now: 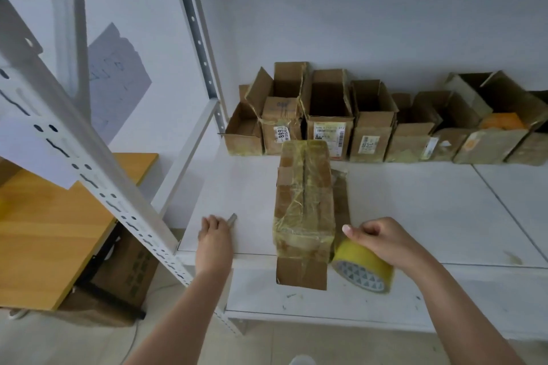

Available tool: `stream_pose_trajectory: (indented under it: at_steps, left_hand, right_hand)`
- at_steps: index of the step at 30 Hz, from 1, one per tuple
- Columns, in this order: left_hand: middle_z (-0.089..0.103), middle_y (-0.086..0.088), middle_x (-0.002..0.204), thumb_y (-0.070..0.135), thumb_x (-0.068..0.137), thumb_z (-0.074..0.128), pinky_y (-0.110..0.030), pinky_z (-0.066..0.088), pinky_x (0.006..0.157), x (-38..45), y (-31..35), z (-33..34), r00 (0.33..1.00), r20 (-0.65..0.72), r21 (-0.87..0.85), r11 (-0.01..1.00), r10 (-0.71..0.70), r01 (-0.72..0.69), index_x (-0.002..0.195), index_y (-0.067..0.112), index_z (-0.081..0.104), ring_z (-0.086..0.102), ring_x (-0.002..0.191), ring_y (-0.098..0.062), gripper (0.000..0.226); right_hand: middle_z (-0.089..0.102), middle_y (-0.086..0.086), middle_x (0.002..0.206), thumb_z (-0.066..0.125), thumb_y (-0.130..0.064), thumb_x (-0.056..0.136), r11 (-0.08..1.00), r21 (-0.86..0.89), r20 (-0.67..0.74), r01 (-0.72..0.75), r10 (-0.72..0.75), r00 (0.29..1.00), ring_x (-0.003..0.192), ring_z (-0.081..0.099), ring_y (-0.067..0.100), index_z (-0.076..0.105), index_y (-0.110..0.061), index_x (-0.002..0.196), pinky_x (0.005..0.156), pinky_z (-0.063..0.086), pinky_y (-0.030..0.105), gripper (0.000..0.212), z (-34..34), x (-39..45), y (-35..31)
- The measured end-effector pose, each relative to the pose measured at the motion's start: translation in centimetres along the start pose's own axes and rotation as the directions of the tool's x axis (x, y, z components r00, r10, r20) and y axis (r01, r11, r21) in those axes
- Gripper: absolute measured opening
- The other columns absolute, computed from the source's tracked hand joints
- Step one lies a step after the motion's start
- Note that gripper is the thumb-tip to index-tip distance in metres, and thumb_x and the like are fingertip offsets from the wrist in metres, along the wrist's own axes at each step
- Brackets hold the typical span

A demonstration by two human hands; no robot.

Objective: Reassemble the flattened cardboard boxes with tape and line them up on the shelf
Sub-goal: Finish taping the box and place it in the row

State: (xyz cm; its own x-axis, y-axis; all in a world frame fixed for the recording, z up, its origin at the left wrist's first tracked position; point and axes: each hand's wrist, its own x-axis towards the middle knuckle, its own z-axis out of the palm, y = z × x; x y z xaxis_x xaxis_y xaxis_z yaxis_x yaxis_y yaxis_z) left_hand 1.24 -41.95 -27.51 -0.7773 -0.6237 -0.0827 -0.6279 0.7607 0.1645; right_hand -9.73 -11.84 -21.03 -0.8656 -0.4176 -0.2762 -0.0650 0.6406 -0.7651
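1. White metal shelf (415,210) carries everything; a row of open-topped cardboard boxes (370,124) stands along its back edge, flaps up. One at the right end holds something orange; the rest look dark inside, contents unclear.
2. The taped cardboard box (304,201) lies lengthwise from mid-shelf to the front edge, its near end overhanging. It is closed, so nothing inside shows. Yellowish tape runs wrinkled over its top seam.
3. The yellow tape roll (363,264) sits just right of that box at the front edge, held by the right hand (382,238), grip curled over its top. My judgement: keep the strip taut and flat before cutting.
4. The left hand (215,231), near the front-left corner, pinches a small grey tool (232,219), likely a cutter; cut close to the roll.
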Motion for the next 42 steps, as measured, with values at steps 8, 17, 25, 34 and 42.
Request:
stream_pose_trajectory:
  at_steps: [8, 17, 25, 34, 42]
  left_hand:
    - [0.059, 0.014, 0.066, 0.020, 0.105, 0.039, -0.013, 0.042, 0.059, -2.2, 7.0, -9.6, 0.882, -0.339, -0.661, 0.584, 0.328, -0.471, 0.093, 0.011, 0.062, 0.055, 0.060, -0.002, 0.027]
    - [0.056, -0.001, 0.053, 0.023, 0.105, 0.043, -0.017, 0.044, 0.046, -3.4, 15.0, -8.6, 0.713, 0.356, -0.786, 0.607, 0.604, -0.122, 0.073, 0.009, 0.058, 0.050, 0.040, -0.007, 0.037]
    - [0.053, 0.006, 0.047, 0.024, 0.104, 0.045, -0.015, 0.037, 0.045, -2.8, 14.5, -7.3, 0.729, 0.202, -0.801, 0.538, 0.654, -0.261, 0.074, 0.008, 0.061, 0.044, 0.038, -0.008, 0.037]
    - [0.059, 0.010, 0.054, 0.036, 0.102, 0.045, -0.016, 0.048, 0.063, -3.0, 14.4, -8.4, 0.603, 0.354, -0.616, 0.664, 0.715, -0.424, 0.066, 0.022, 0.062, 0.056, 0.052, -0.005, 0.042]
    - [0.049, 0.004, 0.067, 0.041, 0.103, 0.034, -0.034, 0.046, 0.073, -4.8, 17.8, -9.6, 0.613, 0.423, 0.035, 0.664, 0.667, -0.747, 0.062, 0.024, 0.045, 0.054, 0.075, -0.020, 0.046]
  right_hand:
    - [0.045, -0.003, 0.063, 0.060, -0.075, 0.062, 0.975, 0.221, 0.123, -0.010, -0.017, 0.992, 0.061, 0.048, 0.011, 0.056, -0.022, 0.057, 0.064, 0.035, 0.028, 0.053, 0.2, -0.6, 1.1]
    - [0.073, 0.013, 0.090, 0.052, -0.077, 0.074, 0.941, 0.336, 0.190, -0.022, -0.045, 0.981, 0.086, 0.069, 0.029, 0.072, -0.011, 0.091, 0.085, 0.053, 0.040, 0.072, -0.2, -1.5, 1.9]
    - [0.070, 0.000, 0.081, 0.070, -0.026, 0.088, 0.934, 0.357, 0.155, 0.035, -0.097, 0.983, 0.079, 0.066, 0.012, 0.069, -0.026, 0.109, 0.070, 0.050, 0.017, 0.021, -3.4, -2.7, 1.7]
    - [0.063, -0.010, 0.069, 0.073, -0.051, 0.079, 0.998, 0.028, 0.057, -0.056, 0.054, 0.997, 0.070, 0.063, 0.010, 0.064, -0.040, 0.084, 0.058, 0.051, 0.022, 0.015, -3.7, -2.1, 2.6]
    - [0.063, -0.010, 0.068, 0.072, -0.040, 0.084, 0.999, 0.044, -0.075, 0.023, -0.020, 0.997, 0.072, 0.062, 0.015, 0.064, -0.038, 0.076, 0.069, 0.052, 0.035, 0.012, -3.4, -2.8, 2.1]
